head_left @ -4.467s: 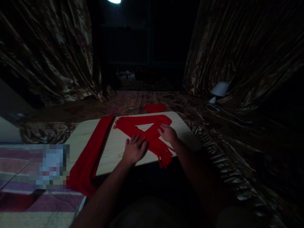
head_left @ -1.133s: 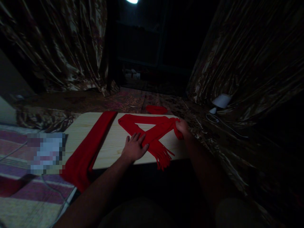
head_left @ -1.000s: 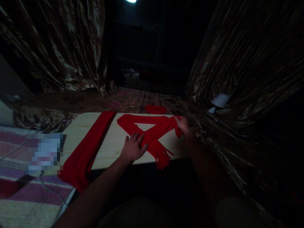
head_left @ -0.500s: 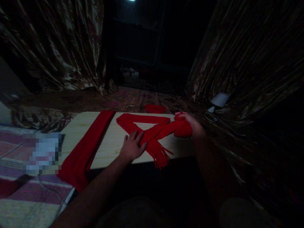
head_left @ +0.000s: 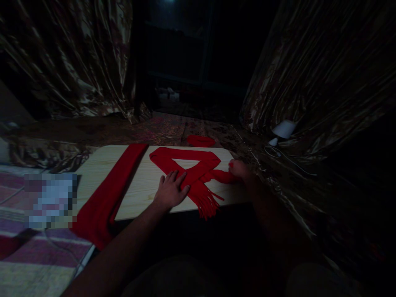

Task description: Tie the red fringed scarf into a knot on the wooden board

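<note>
A red fringed scarf (head_left: 204, 170) lies on a light wooden tabletop (head_left: 140, 181), laid in a loop whose ends cross. My left hand (head_left: 170, 189) rests flat on the scarf at the crossing, its fingers spread. One fringed end hangs toward the table's near edge. At the right end of the table my right hand (head_left: 239, 169) is closed around the scarf's other part, which bunches beneath it; a bit of red shows at its fingertips.
Another long red folded cloth (head_left: 116, 189) lies across the table's left side and hangs over the near edge. Behind the table sits a red round item (head_left: 201, 141). A small white lamp (head_left: 284, 130) with a cord stands at right. Striped bedding (head_left: 46, 264) is at left, under a blurred-out object (head_left: 51, 202).
My right hand has drawn down and closed on the scarf's bunched end, which now lies lower and narrower. The left hand stays flat on the crossing.
</note>
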A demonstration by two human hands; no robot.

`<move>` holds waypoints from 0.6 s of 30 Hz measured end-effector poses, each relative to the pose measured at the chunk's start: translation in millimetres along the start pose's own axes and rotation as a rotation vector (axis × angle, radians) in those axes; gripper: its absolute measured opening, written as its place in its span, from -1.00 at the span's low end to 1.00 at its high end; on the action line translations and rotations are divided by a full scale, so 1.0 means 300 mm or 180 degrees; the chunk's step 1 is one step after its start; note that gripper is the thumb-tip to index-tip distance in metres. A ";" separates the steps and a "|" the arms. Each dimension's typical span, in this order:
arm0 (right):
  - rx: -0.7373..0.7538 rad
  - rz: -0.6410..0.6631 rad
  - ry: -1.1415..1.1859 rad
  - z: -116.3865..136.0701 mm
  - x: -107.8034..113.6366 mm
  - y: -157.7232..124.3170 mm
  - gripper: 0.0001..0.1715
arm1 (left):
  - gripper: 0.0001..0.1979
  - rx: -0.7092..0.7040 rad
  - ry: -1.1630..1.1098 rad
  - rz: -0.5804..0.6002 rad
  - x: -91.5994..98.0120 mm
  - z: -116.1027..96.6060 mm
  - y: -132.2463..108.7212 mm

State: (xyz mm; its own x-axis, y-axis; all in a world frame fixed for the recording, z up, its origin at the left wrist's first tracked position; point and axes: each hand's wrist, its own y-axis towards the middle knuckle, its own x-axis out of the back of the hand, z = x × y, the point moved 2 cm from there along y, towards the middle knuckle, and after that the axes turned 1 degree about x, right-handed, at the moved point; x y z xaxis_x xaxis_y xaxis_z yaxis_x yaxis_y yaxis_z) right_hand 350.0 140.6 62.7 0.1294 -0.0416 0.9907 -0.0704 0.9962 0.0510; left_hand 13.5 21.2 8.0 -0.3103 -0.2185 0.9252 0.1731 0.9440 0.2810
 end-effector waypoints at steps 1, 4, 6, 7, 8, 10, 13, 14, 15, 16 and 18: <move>0.0087 -0.0108 -0.0086 0.022 -0.008 -0.008 -0.73 | -0.34 -0.0003 0.0011 -0.0010 0.000 0.000 0.000; 0.0499 -0.0254 0.0017 0.100 -0.034 -0.035 -0.73 | -0.37 0.0012 0.0052 -0.0039 0.003 0.001 -0.001; 0.0837 -0.0139 0.0337 0.153 -0.050 -0.056 -0.73 | -0.38 0.0038 0.0063 -0.0055 0.006 0.002 -0.001; 0.0958 -0.0039 0.0509 0.177 -0.057 -0.067 -0.70 | -0.38 0.0042 0.0060 -0.0065 0.009 0.001 -0.001; 0.1039 0.0056 0.0644 0.198 -0.062 -0.078 -0.67 | -0.38 0.0040 0.0049 -0.0077 0.011 0.001 -0.001; 0.1129 0.0202 0.0757 0.232 -0.067 -0.101 -0.58 | -0.39 0.0030 0.0009 -0.0107 0.015 0.001 -0.001; 0.1284 0.0378 0.0678 0.265 -0.064 -0.129 -0.33 | -0.40 0.0030 -0.0063 -0.0129 0.016 0.003 -0.001; 0.1346 0.0400 0.0631 0.273 -0.061 -0.136 -0.27 | -0.40 0.0032 -0.0075 -0.0139 0.015 0.003 -0.001; 0.1397 0.0408 0.0577 0.280 -0.059 -0.140 -0.25 | -0.40 0.0032 -0.0079 -0.0148 0.014 0.004 -0.001; 0.1431 0.0412 0.0516 0.286 -0.058 -0.142 -0.25 | -0.40 0.0034 -0.0076 -0.0156 0.012 0.004 -0.001; 0.1491 0.0511 0.0404 0.296 -0.059 -0.139 -0.31 | -0.39 0.0036 -0.0068 -0.0169 0.010 0.004 -0.001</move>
State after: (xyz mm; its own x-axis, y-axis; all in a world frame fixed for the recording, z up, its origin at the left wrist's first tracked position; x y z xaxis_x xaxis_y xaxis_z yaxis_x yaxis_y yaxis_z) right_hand 262.7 93.0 54.1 0.1976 0.1477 0.9691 -0.5313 0.8469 -0.0207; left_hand 11.4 20.6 10.4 -0.3386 -0.2633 0.9033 0.1452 0.9339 0.3266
